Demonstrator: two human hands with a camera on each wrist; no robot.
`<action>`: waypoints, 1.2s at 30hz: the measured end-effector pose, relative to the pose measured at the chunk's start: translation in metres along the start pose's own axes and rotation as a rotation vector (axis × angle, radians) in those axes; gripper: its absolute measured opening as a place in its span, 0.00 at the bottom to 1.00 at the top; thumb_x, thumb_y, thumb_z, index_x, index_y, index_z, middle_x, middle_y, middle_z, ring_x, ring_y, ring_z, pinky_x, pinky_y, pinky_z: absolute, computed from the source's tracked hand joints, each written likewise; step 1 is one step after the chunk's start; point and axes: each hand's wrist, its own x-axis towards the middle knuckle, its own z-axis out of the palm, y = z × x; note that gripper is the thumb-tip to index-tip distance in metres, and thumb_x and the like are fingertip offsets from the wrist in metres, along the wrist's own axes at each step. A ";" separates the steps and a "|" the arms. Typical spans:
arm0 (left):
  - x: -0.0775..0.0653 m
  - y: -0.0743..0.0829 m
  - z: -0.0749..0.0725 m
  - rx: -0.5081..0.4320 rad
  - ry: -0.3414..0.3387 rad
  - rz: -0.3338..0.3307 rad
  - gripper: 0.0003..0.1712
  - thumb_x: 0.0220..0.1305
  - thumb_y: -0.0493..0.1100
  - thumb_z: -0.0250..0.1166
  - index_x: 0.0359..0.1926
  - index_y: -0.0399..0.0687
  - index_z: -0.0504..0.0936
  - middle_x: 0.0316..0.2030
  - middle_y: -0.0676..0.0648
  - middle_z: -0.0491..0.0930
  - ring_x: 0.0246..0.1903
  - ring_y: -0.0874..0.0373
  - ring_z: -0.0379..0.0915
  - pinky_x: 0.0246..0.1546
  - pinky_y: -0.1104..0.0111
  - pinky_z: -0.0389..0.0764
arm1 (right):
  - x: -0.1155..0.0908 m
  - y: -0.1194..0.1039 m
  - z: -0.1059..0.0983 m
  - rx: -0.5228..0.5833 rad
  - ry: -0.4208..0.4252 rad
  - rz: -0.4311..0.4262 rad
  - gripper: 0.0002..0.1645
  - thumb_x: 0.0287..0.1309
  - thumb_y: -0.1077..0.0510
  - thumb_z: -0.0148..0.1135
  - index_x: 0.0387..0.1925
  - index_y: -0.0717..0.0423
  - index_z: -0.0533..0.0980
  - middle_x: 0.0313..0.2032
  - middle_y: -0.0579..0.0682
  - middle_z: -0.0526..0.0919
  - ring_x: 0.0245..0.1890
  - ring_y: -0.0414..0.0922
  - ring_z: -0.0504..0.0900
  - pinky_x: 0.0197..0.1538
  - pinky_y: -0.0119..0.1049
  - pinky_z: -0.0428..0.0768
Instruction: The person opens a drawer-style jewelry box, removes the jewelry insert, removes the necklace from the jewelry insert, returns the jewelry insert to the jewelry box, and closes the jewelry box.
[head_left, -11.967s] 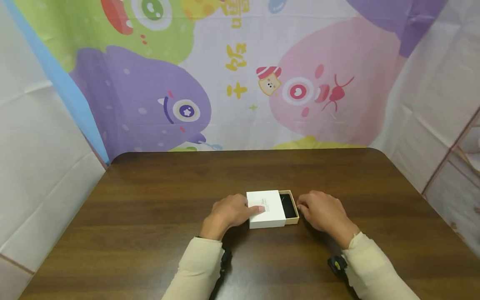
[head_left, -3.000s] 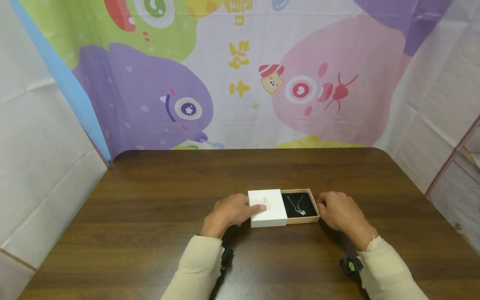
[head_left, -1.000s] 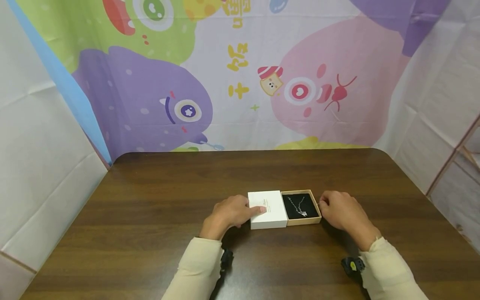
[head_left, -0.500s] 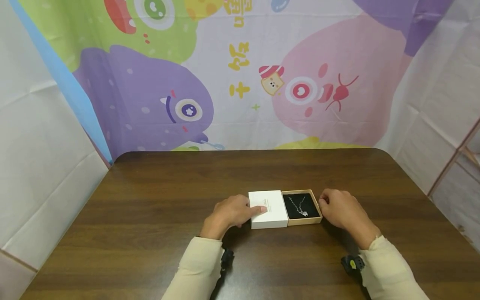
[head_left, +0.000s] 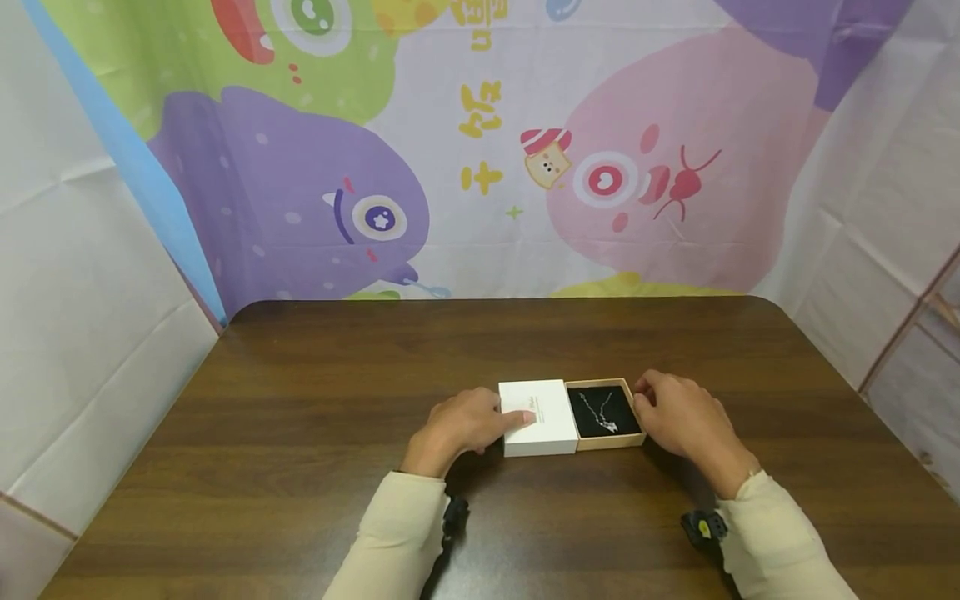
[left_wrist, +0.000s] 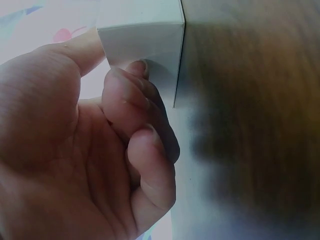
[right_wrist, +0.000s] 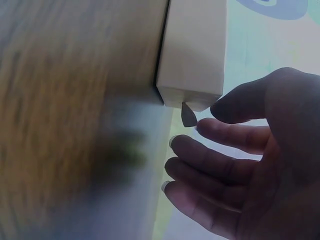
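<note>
A white jewelry box sleeve [head_left: 536, 417] sits on the table with its tan drawer [head_left: 611, 443] slid far out to the right. On the black pad [head_left: 585, 425] in the drawer lies a silver necklace [head_left: 602, 417] with a small pendant. My left hand [head_left: 465, 421] grips the sleeve's left end, thumb on top and curled fingers [left_wrist: 150, 165] against the end face. At the drawer's right end is my right hand [head_left: 682, 417], its thumb and fingers loosely bent. In the right wrist view a small pull tab [right_wrist: 188, 116] sticks out of the drawer beside the index fingertip, not pinched.
The box rests on a dark brown wooden table [head_left: 337, 358]. A cartoon-print cloth [head_left: 480, 250] hangs behind the far edge, with pale panels at both sides. Both forearms wear cream sleeves [head_left: 780, 533] and black wrist cameras [head_left: 703, 527].
Over the earlier frames the drawer has slid right, out of the sleeve, uncovering the necklace. Just now my right fingers have loosened and come off the tab. My left hand has kept its hold.
</note>
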 end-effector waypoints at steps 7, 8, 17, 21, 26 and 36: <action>-0.001 0.000 -0.001 -0.001 0.001 -0.003 0.29 0.64 0.71 0.61 0.32 0.50 0.79 0.21 0.48 0.77 0.19 0.56 0.73 0.28 0.60 0.68 | 0.000 -0.003 0.000 0.008 -0.010 -0.006 0.16 0.68 0.52 0.56 0.49 0.56 0.80 0.42 0.54 0.84 0.38 0.53 0.81 0.39 0.56 0.76; -0.001 0.000 -0.001 -0.002 0.001 -0.003 0.29 0.64 0.71 0.61 0.32 0.50 0.79 0.21 0.48 0.77 0.19 0.56 0.74 0.28 0.60 0.68 | -0.001 -0.003 0.000 0.009 -0.012 -0.006 0.15 0.68 0.52 0.56 0.49 0.56 0.80 0.43 0.54 0.84 0.39 0.53 0.81 0.39 0.56 0.76; -0.002 0.001 -0.001 -0.001 -0.003 -0.008 0.28 0.64 0.70 0.61 0.33 0.50 0.80 0.22 0.48 0.77 0.20 0.56 0.75 0.29 0.60 0.69 | -0.001 -0.004 0.002 0.027 0.001 -0.036 0.17 0.67 0.54 0.57 0.52 0.58 0.78 0.43 0.54 0.84 0.40 0.52 0.81 0.42 0.56 0.77; -0.002 0.001 -0.002 -0.005 -0.006 -0.002 0.28 0.64 0.70 0.61 0.32 0.50 0.79 0.21 0.48 0.77 0.19 0.56 0.75 0.29 0.60 0.69 | -0.002 -0.005 0.003 0.030 0.005 -0.050 0.18 0.67 0.54 0.58 0.53 0.58 0.78 0.42 0.53 0.84 0.40 0.52 0.81 0.42 0.56 0.77; -0.001 0.001 -0.001 -0.003 -0.008 0.006 0.29 0.64 0.71 0.60 0.30 0.50 0.79 0.20 0.48 0.77 0.19 0.56 0.75 0.29 0.60 0.69 | -0.003 -0.007 0.005 0.024 0.014 -0.076 0.18 0.67 0.54 0.58 0.54 0.57 0.78 0.44 0.53 0.84 0.41 0.52 0.81 0.42 0.57 0.77; -0.001 0.000 -0.001 0.002 -0.012 0.001 0.30 0.64 0.72 0.60 0.31 0.50 0.79 0.20 0.48 0.77 0.19 0.56 0.75 0.30 0.60 0.69 | -0.004 -0.006 0.005 0.022 0.010 -0.099 0.17 0.66 0.55 0.60 0.54 0.55 0.80 0.48 0.56 0.84 0.44 0.53 0.81 0.43 0.58 0.77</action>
